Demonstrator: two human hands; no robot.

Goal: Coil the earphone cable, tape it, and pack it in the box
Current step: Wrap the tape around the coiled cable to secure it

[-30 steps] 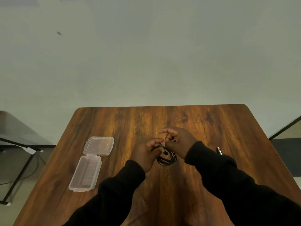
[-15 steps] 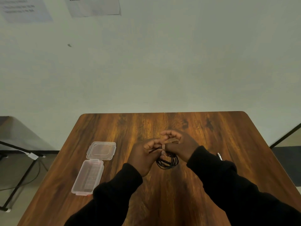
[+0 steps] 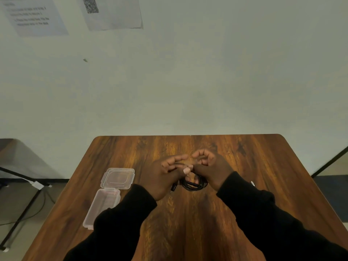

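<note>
The coil (image 3: 194,183) is pinched by both hands, left (image 3: 165,176) and right (image 3: 211,166), for taping; the box (image 3: 105,200) lies open at eight o'clock.

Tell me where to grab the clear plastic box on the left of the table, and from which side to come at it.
Grip the clear plastic box across its two long walls, coming straight down from above. It lies open on the table, its hinged lid flat beyond the far end, so the long sides are free and narrow enough to pinch, probably with the left hand, which is nearer.
</note>
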